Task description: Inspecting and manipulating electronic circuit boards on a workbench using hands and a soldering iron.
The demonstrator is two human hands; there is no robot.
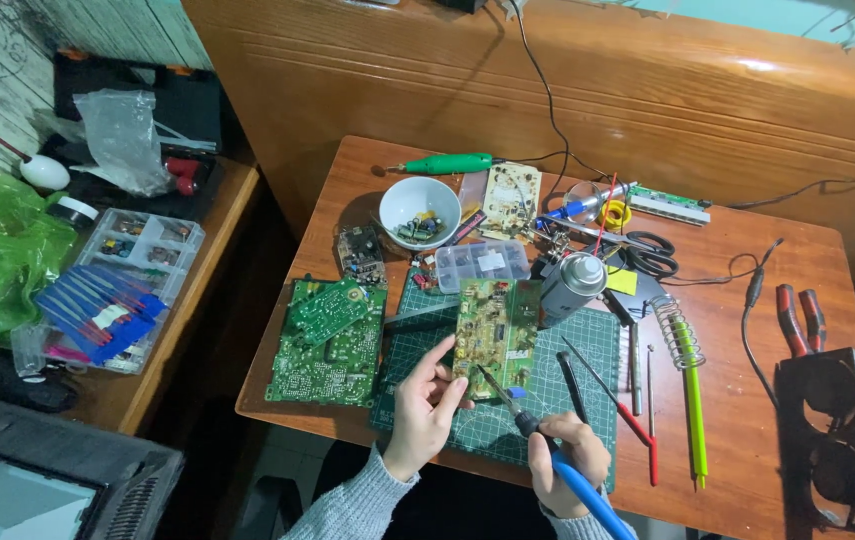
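a green circuit board [494, 334] lies on a dark green cutting mat [568, 395] near the front of the wooden surface [738, 420]. the left hand [426, 405] rests at the board's lower left corner, fingers loosely curled with the thumb and forefinger touching its edge. the right hand [568, 462] is closed around the blue handle of a soldering iron [538, 440], whose thin tip points up and left onto the lower part of the board.

just right of the board stands a spray can [570, 285], tilted toward it. a clear parts box [483, 264] sits behind the board, and a white bowl [420, 210] holding small components lies further back. to the left, two more green boards [328, 345] lie stacked, partly off the mat. right of the mat are a coiled iron stand [678, 325], a green rod [695, 410] and thin probes. red-handled pliers [800, 318] and a black fan [833, 440] sit at the far right edge.
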